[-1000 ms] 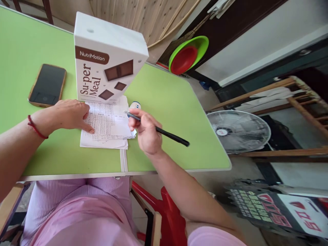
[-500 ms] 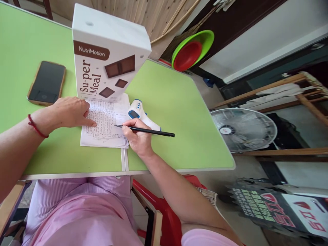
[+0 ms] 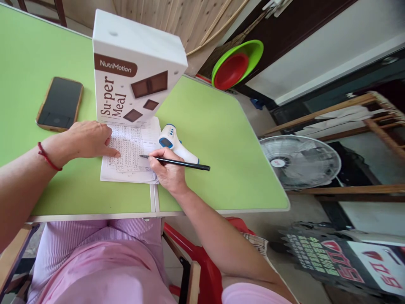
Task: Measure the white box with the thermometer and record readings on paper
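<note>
The paper (image 3: 131,145) lies flat on the counter (image 3: 218,126), the left hand (image 3: 87,141) resting loose and empty on its left side, probably steadying it. The right hand (image 3: 171,173) pinches the pen (image 3: 190,164) near the tip, likely for control, over the paper. The box (image 3: 126,55) stands at the paper's far edge.

One black pen (image 3: 190,164) sits in the right hand's (image 3: 172,173) fingers; one pile of papers (image 3: 136,145), its sheets too overlapped to count, lies under the left hand's (image 3: 88,140) fingertips. Just beyond the left fingers are one white box (image 3: 139,71) and one phone (image 3: 60,103); just beyond the right fingers, one white-and-blue device (image 3: 182,152). Well past them: two basins (image 3: 230,71) and one fan (image 3: 300,164).
</note>
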A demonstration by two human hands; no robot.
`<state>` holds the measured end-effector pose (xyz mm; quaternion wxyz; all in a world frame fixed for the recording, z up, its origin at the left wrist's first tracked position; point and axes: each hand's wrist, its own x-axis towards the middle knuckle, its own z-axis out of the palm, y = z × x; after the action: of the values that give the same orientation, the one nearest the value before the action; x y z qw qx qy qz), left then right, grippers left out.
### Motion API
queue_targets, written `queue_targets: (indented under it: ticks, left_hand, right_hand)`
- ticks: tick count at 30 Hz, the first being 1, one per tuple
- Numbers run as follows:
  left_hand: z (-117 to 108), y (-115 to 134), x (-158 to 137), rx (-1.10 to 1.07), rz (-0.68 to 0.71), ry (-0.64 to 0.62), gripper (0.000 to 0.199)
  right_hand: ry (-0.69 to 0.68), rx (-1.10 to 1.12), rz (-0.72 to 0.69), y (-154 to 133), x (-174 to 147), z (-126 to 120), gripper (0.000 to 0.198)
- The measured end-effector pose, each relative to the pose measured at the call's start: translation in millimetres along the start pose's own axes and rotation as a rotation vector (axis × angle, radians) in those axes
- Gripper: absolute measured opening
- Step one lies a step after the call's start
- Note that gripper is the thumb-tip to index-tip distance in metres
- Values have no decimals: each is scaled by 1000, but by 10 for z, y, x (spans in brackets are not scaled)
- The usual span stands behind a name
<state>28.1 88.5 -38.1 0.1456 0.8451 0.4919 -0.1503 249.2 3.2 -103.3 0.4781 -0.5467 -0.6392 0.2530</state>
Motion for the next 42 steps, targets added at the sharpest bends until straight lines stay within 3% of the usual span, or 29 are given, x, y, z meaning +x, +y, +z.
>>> queue_targets:
  ticks: [42]
  left_hand:
    - [0, -19, 24, 8, -7, -12, 54]
  right_hand:
    - [40, -22, -17, -2, 17, -6, 8]
